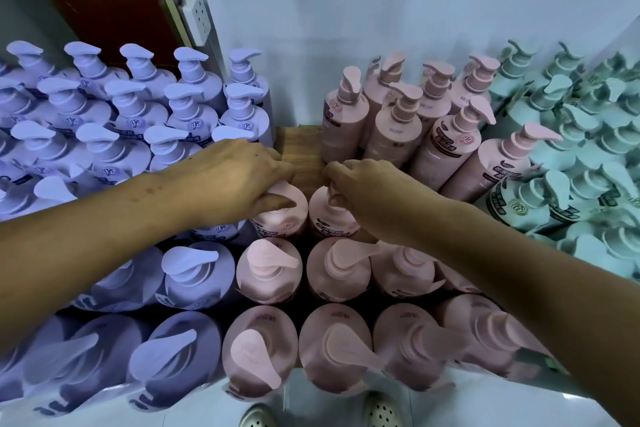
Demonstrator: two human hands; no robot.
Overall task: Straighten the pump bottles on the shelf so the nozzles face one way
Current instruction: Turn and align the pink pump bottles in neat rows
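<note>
Pink pump bottles stand in rows on a wooden shelf (300,146). My left hand (235,177) grips the pump head of one pink bottle (287,215) in the middle row. Right beside it, my right hand (360,187) pinches the pump of the neighbouring pink bottle (325,215). Both pump heads are mostly hidden under my fingers. The pink bottles in the nearer rows (273,267) have nozzles pointing right. A back group of pink bottles (394,121) shows nozzles turned in mixed directions, some leaning.
Purple pump bottles (121,107) fill the left of the shelf, mint green ones (571,135) the right. A pale wall with a socket strip (198,15) and a door frame rise behind. Bare wood shows between the purple and pink back groups.
</note>
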